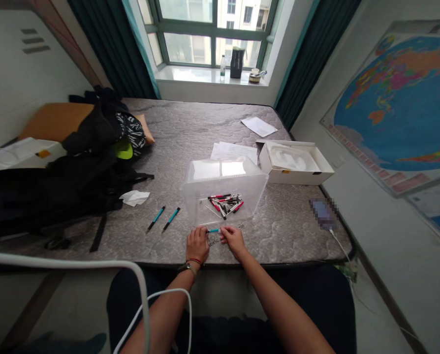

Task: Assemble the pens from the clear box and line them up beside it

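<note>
Between my two hands lies a blue pen part (214, 230), level and just in front of the clear plastic box. My left hand (197, 243) is closed on its dark left end. The fingertips of my right hand (232, 239) pinch the other end; what exactly they grip there is too small to make out. Inside the clear plastic box (255, 199), which rests on its side with the opening toward me, is a pile of red, black and white pen parts (223, 204). To the left, two blue-and-black pens (156, 219) lie side by side on the mattress.
A crumpled tissue (135, 197) and a black bag (57, 196) are on the left. Behind the clear box are paper sheets (235, 150) and an open white box (292, 176). A phone (322, 213) with a cable lies right. A white tube rail (76, 262) crosses the lower left.
</note>
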The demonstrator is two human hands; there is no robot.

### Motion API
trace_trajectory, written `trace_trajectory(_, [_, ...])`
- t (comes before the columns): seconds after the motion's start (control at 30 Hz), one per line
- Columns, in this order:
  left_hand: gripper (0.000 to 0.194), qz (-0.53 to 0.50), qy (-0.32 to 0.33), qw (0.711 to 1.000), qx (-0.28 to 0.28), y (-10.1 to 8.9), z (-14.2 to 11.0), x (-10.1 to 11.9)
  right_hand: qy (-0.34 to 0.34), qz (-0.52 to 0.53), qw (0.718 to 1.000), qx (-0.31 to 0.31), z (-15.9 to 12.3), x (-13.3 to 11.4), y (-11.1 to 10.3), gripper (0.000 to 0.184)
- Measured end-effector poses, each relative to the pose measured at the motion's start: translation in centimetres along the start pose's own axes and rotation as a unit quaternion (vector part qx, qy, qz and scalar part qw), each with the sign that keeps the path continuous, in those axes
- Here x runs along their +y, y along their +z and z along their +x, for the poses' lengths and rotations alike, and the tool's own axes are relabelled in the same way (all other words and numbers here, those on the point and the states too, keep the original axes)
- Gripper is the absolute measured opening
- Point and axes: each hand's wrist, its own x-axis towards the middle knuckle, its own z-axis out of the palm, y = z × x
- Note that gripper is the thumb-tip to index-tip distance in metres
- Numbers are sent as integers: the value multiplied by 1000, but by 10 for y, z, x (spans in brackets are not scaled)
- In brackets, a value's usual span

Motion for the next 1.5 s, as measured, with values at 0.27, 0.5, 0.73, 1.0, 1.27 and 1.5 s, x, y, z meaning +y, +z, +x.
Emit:
trace_trajectory(0.27, [20, 10, 7, 1000, 4, 5, 0, -2, 7, -34, 999, -14, 3, 0, 5, 42])
trace_trajectory(0.5, [19, 10, 9, 1000, 5, 7, -1, -4, -13, -66, 995, -72, 2, -1, 2, 51])
trace_trajectory(0.73, [20, 5, 6, 1000, 14, 5, -1, -2, -9, -68, 994, -81, -6, -5, 9, 44])
trace_trajectory(1.0, [22, 13, 2, 1000, 8, 2, 0, 1, -199, -330, 919, -82, 32, -66, 13, 33])
trace_trajectory(1.27, [22, 10, -7, 1000, 8, 2, 0, 1, -113, -671, 732, -32, 110, -120, 36, 28])
trace_trajectory(1.5, [23, 3, -12, 1000, -1, 2, 0, 0, -102, -701, 704, -56, 130, -118, 53, 30])
